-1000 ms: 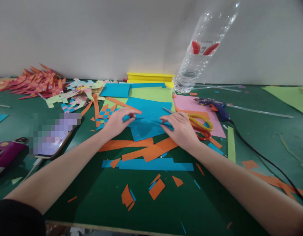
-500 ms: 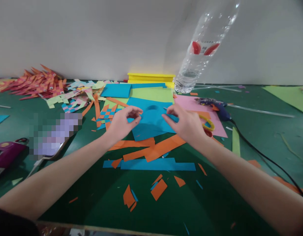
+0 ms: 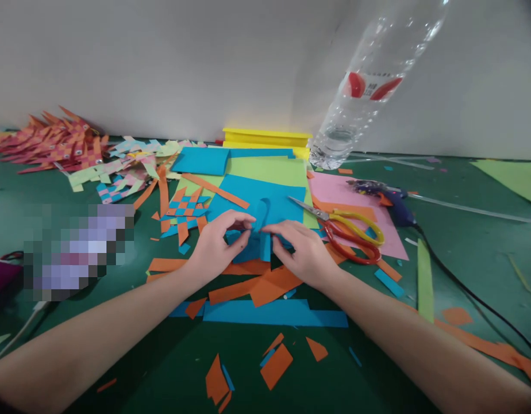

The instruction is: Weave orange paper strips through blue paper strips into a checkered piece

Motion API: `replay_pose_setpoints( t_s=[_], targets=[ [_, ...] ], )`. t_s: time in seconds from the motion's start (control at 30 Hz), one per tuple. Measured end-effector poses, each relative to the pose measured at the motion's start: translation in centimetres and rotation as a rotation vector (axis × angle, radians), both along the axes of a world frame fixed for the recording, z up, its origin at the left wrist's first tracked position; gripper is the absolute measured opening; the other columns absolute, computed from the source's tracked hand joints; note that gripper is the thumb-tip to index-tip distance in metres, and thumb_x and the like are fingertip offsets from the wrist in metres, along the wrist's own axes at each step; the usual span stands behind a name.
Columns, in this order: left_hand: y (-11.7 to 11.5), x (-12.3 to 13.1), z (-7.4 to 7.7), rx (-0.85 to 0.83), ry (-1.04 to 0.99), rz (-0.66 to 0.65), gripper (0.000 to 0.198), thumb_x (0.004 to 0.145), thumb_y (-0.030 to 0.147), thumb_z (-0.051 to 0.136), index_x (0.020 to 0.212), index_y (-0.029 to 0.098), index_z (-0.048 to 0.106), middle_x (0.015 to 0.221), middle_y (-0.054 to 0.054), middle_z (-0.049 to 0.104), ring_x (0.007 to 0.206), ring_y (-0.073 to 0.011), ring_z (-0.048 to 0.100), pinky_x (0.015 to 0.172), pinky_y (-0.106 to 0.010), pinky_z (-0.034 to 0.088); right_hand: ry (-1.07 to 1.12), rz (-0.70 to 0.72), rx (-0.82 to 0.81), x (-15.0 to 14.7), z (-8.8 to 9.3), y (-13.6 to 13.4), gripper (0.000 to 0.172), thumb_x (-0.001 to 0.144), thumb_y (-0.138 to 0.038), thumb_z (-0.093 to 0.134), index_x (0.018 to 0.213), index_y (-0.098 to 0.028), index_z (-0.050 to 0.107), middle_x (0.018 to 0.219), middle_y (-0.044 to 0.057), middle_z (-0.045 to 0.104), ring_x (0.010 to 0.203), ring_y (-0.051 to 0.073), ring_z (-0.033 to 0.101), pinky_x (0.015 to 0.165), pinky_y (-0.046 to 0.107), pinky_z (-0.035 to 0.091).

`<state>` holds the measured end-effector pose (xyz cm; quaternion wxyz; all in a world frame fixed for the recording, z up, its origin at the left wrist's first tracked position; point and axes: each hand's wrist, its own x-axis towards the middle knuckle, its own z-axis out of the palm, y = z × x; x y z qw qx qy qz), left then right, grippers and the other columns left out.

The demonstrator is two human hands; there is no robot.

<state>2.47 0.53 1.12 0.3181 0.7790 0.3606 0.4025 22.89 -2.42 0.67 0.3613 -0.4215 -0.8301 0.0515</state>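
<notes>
My left hand [image 3: 218,247] and my right hand [image 3: 302,253] meet over a blue paper sheet [image 3: 265,210] on the green table [image 3: 464,287]. Both pinch the sheet's near edge, which is folded upward into a curl between the fingertips. Orange paper strips [image 3: 257,284] and a long blue strip [image 3: 274,315] lie just in front of my hands. A woven blue and orange patch [image 3: 185,208] sits left of my left hand.
Scissors with yellow and red handles [image 3: 351,230] lie on pink paper [image 3: 356,195] to the right. A glue gun [image 3: 390,198] with a black cord, a clear plastic bottle [image 3: 360,98], a yellow stack [image 3: 265,138], woven paper pieces [image 3: 71,149] and a phone [image 3: 71,247] surround the work.
My hands drew closer together and nearer to me, folding the blue sheet's edge up into a curl. The scissors, hidden under my right hand before, now show.
</notes>
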Motion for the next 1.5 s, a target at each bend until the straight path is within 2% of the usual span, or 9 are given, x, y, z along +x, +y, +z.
replay_pose_setpoints(
  t_s=[0.43, 0.53, 0.67, 0.73, 0.87, 0.97, 1.23, 1.43, 1.5],
  targets=[
    [-0.42, -0.21, -0.08, -0.006, -0.046, -0.031, 0.018, 0.091, 0.014, 0.054, 0.106, 0.02, 0.061, 0.098, -0.004, 0.066, 0.09, -0.015, 0.065, 0.083, -0.029, 0.058, -0.067, -0.14, 0.197, 0.26, 0.23, 0.42, 0.014, 0.093, -0.027, 0.057, 0.086, -0.023, 0.068, 0.074, 0.002, 0.063, 0.076, 0.018, 0.053, 0.073, 0.035, 0.04],
    [-0.38, -0.11, -0.16, -0.034, -0.067, -0.032, 0.019, 0.09, 0.014, 0.056, 0.107, 0.02, 0.06, 0.097, -0.004, 0.068, 0.089, -0.015, 0.066, 0.081, -0.028, 0.058, -0.056, -0.179, 0.202, 0.24, 0.4, 0.26, 0.014, 0.092, -0.026, 0.056, 0.085, -0.022, 0.067, 0.087, 0.006, 0.062, 0.089, 0.021, 0.054, 0.083, 0.039, 0.043],
    [-0.27, 0.03, 0.01, -0.091, -0.082, -0.027, 0.018, 0.089, 0.017, 0.057, 0.107, 0.02, 0.06, 0.097, -0.005, 0.069, 0.09, -0.0153, 0.067, 0.083, -0.029, 0.058, -0.047, -0.091, 0.12, 0.29, 0.42, 0.32, 0.011, 0.092, -0.022, 0.053, 0.085, -0.023, 0.062, 0.121, 0.006, 0.064, 0.116, 0.025, 0.051, 0.1, 0.046, 0.039],
    [-0.21, 0.05, 0.17, -0.139, -0.079, -0.017, 0.017, 0.089, 0.02, 0.058, 0.106, 0.019, 0.059, 0.096, -0.005, 0.069, 0.089, -0.0165, 0.068, 0.081, -0.03, 0.059, -0.031, -0.067, 0.092, 0.31, 0.32, 0.46, 0.01, 0.092, -0.022, 0.052, 0.087, -0.024, 0.061, 0.124, 0.005, 0.065, 0.12, 0.025, 0.051, 0.104, 0.049, 0.036],
    [-0.05, -0.03, 0.23, -0.226, -0.084, -0.013, 0.018, 0.089, 0.026, 0.057, 0.106, 0.019, 0.059, 0.095, -0.007, 0.07, 0.087, -0.0185, 0.069, 0.067, -0.027, 0.06, 0.001, -0.07, 0.052, 0.35, 0.09, 0.76, 0.012, 0.094, -0.021, 0.05, 0.089, -0.025, 0.06, 0.103, 0.002, 0.072, 0.111, 0.022, 0.059, 0.109, 0.049, 0.029],
    [0.11, -0.06, 0.08, -0.246, -0.089, -0.019, 0.019, 0.09, 0.026, 0.057, 0.108, 0.02, 0.059, 0.096, -0.006, 0.07, 0.088, -0.0183, 0.069, 0.067, -0.026, 0.06, 0.009, -0.091, 0.017, 0.44, -0.05, 0.9, 0.011, 0.095, -0.023, 0.05, 0.088, -0.025, 0.059, 0.094, 0.002, 0.071, 0.099, 0.02, 0.063, 0.108, 0.047, 0.029],
    [0.16, 0.13, 0.65, -0.221, -0.041, 0.017, 0.02, 0.095, 0.031, 0.048, 0.104, 0.018, 0.061, 0.094, -0.007, 0.07, 0.08, -0.0161, 0.068, 0.066, -0.026, 0.058, 0.055, -0.087, 0.006, 0.6, -0.17, 0.84, 0.011, 0.095, -0.021, 0.048, 0.089, -0.024, 0.057, 0.093, 0.002, 0.069, 0.092, 0.017, 0.063, 0.107, 0.044, 0.029],
    [0.27, 0.13, -0.03, -0.226, -0.041, -0.014, 0.022, 0.081, 0.034, 0.07, 0.099, 0.02, 0.066, 0.097, -0.005, 0.071, 0.087, -0.0189, 0.068, 0.076, -0.031, 0.059, 0.067, -0.07, 0.012, 0.55, 0.12, 0.63, 0.01, 0.095, -0.021, 0.048, 0.091, -0.024, 0.056, 0.092, 0.002, 0.068, 0.091, 0.017, 0.063, 0.104, 0.044, 0.032],
    [0.35, 0.11, -0.19, -0.219, -0.014, -0.009, 0.02, 0.08, 0.034, 0.071, 0.095, 0.02, 0.068, 0.09, -0.004, 0.072, 0.08, -0.0176, 0.068, 0.071, -0.03, 0.059, 0.064, -0.061, 0.02, 0.52, 0.13, 0.63, 0.01, 0.095, -0.021, 0.049, 0.09, -0.024, 0.056, 0.091, 0.002, 0.068, 0.091, 0.017, 0.063, 0.104, 0.044, 0.032]
  ],
)
